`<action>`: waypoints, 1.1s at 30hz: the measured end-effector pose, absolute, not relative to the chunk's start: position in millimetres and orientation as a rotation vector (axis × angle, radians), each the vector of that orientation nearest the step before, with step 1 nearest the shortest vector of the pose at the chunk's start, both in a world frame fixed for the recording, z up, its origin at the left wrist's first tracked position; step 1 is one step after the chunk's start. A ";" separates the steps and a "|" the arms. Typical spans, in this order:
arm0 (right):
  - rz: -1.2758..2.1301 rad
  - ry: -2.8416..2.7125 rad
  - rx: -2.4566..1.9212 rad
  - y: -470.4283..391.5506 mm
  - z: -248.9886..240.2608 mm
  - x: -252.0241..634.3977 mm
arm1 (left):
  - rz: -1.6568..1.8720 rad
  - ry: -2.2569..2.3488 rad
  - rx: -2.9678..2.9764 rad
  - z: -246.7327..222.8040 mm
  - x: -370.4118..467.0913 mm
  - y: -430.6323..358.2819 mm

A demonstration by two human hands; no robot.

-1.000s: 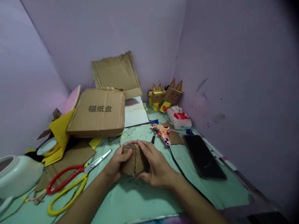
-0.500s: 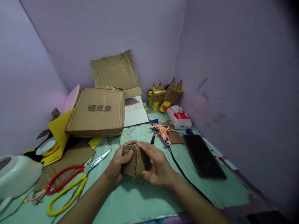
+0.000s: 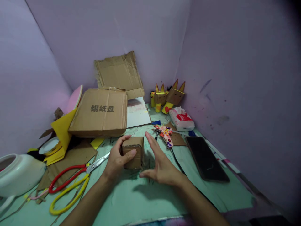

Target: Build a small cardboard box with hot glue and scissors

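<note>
Small cardboard box (image 3: 136,158), at dial centre over the green table (image 3: 131,201), is gripped at 9 o'clock by left hand (image 3: 116,160), with right hand (image 3: 162,166) spread wide at 4 just beside it, patterned glue gun (image 3: 166,135) at 2, black phone (image 3: 207,158) at 3, scissors (image 3: 90,169) at 8.
</note>
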State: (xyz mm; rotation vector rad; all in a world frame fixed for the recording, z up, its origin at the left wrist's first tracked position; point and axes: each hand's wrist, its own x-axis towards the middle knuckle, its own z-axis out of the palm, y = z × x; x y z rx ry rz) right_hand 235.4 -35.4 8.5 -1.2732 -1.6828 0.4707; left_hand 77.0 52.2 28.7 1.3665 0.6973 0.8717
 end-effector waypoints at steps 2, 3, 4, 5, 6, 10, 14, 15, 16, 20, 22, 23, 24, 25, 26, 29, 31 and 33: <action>0.496 -1.546 -1.292 -34.6 9.9 237.7 | 0.902 0.650 1.379 27.1 77.0 52.4; 0.512 -1.487 -1.296 -33.6 9.5 238.5 | 0.886 0.633 1.381 26.2 77.4 52.4; 0.535 -1.446 -1.302 -32.3 8.6 239.1 | 0.847 0.623 1.378 25.5 77.9 52.5; 0.565 -1.424 -1.311 -30.9 7.0 239.3 | 0.791 0.622 1.373 25.0 78.5 52.6; 0.598 -1.418 -1.320 -29.5 5.2 239.2 | 0.736 0.627 1.363 24.8 78.8 52.9; 0.712 -1.403 -1.328 -25.3 -2.1 235.7 | 0.659 0.630 1.342 29.0 77.4 53.4; 0.799 -1.341 -1.251 -23.1 -5.4 231.9 | 0.612 0.682 1.450 37.8 74.3 51.3; 0.819 -1.330 -1.240 -22.5 -6.3 231.5 | 0.608 0.702 1.476 39.3 74.0 50.8; 0.837 -1.319 -1.236 -21.8 -7.4 231.3 | 0.608 0.716 1.496 40.3 73.9 50.6; 0.825 -1.258 -1.251 -17.7 -15.3 231.3 | 0.645 0.701 1.547 37.8 74.2 53.9; 0.770 -1.227 -1.247 -15.9 -19.5 230.9 | 0.658 0.683 1.621 35.8 74.0 56.5; 0.750 -1.216 -1.243 -15.4 -21.0 230.5 | 0.664 0.677 1.671 35.3 73.8 57.6; 0.739 -1.208 -1.239 -15.2 -22.1 230.0 | 0.667 0.673 1.723 35.2 73.6 58.3; 0.737 -1.202 -1.237 -15.3 -22.7 229.5 | 0.667 0.670 1.764 35.4 73.5 58.7; 0.735 -1.202 -1.240 -15.6 -22.8 229.0 | 0.658 0.667 1.796 35.7 73.4 59.0; 0.722 -1.228 -1.256 -16.3 -20.5 229.2 | 0.636 0.662 1.814 35.6 72.5 60.4; 0.738 -1.251 -1.248 -15.9 -17.5 231.9 | 0.636 0.652 1.718 34.3 70.5 63.2; 0.803 -1.231 -1.209 -15.1 -13.8 237.1 | 0.641 0.632 1.485 33.4 67.1 66.7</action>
